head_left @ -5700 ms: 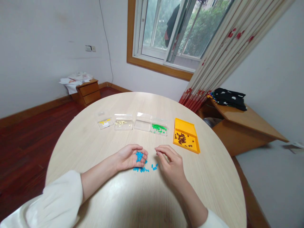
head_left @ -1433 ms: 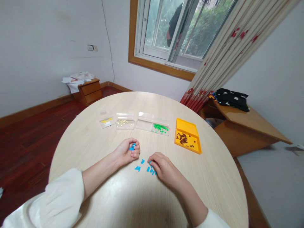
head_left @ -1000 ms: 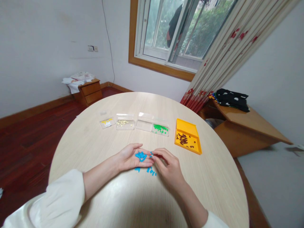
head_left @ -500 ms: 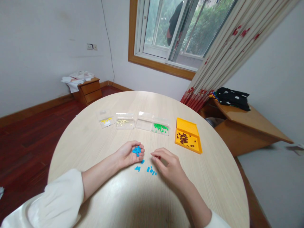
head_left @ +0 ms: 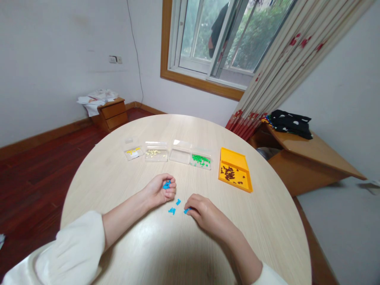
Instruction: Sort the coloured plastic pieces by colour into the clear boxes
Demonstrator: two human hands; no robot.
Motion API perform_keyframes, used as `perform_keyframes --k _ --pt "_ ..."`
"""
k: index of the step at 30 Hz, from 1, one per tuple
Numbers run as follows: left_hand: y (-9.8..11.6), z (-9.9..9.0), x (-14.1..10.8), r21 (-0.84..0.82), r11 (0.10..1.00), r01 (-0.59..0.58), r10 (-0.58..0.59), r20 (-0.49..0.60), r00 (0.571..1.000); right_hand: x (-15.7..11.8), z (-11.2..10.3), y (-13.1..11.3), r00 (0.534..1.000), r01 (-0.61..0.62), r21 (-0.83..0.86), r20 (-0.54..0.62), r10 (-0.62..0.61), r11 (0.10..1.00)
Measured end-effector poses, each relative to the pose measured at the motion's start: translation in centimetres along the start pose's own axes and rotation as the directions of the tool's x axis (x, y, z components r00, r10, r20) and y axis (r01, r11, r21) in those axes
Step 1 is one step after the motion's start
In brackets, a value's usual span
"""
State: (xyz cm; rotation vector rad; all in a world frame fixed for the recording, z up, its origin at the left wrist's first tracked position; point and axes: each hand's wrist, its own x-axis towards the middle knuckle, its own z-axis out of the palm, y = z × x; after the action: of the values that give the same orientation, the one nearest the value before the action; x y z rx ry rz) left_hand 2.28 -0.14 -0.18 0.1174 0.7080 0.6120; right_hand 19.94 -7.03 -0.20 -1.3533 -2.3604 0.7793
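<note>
My left hand [head_left: 162, 191] is held palm up above the table, fingers curled round a heap of small blue plastic pieces [head_left: 166, 184]. My right hand [head_left: 204, 209] is lowered to the tabletop, thumb and fingers closed at a small blue piece [head_left: 186, 211]. Other blue pieces near it are hidden behind the fingers. Between the hands, a loose blue piece [head_left: 178, 202] and a small cluster of blue pieces [head_left: 171, 211] lie on the wood.
Across the round table [head_left: 136, 253] stand open clear boxes: one with yellow pieces [head_left: 133, 151], one with cream pieces [head_left: 153, 152], a bare clear box [head_left: 179, 155] and one with green pieces [head_left: 201, 160]. An orange case [head_left: 249, 186] of brown pieces stands right.
My right hand has come down and slightly left onto the blue pieces, covering them. My left hand has drawn a little left, and its fingers have curled further over its heap.
</note>
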Motion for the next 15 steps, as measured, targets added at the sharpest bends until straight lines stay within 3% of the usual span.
perform_keyframes --k 11,15 --pt "-0.02 -0.38 0.21 0.004 1.0 0.001 -0.001 0.018 1.0 -0.03 0.14 0.66 0.998 -0.016 -0.037 -0.069 0.013 0.999" --pt "-0.24 -0.22 0.19 0.048 0.999 -0.017 0.017 0.003 1.0 -0.03 -0.34 0.58 0.977 0.0 -0.013 -0.213 -0.002 1.0"
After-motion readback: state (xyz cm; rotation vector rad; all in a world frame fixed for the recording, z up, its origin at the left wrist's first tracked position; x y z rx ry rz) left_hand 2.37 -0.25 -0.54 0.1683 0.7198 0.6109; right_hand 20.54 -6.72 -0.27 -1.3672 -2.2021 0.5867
